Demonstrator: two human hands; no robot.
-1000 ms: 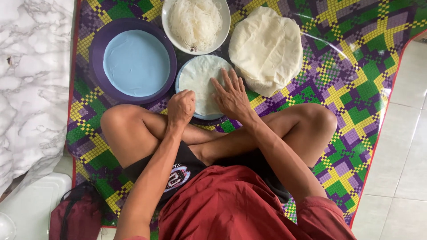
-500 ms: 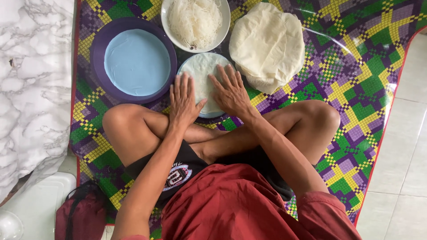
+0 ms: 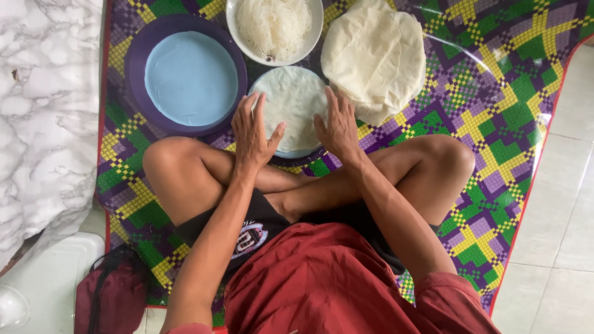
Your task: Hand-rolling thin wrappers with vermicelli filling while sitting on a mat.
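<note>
Overhead view of a person seated cross-legged on a woven plastic mat (image 3: 495, 111), chequered in purple, green and yellow with a red border; its far edge and near left corner run out of frame. A marble-patterned slab (image 3: 43, 105) lies beside the mat's left edge, and pale floor tiles (image 3: 569, 204) border its right edge.

Toward the mat's far edge, left to right: a purple basin (image 3: 139, 105) holding a light blue surface, whether liquid or an inner dish cannot be told; a white bowl (image 3: 312, 37) of thin white noodles (image 3: 272, 25), its far rim cut off; and a stack of round rice-paper sheets (image 3: 374, 55), its top also cropped.

Just in front of the knees, between basin and stack, a single round rice-paper sheet (image 3: 294, 105) lies flat on a plate whose dark rim shows only at the near side.

The left hand (image 3: 253, 133) rests at the sheet's left edge, fingers straight and close together, thumb spread onto the sheet. The right hand (image 3: 339, 127) lies palm-down on the sheet's right part, fingers slightly apart; neither hand grips anything.

A dark red bag (image 3: 111, 297) sits off the mat's near left corner, partly cropped.
</note>
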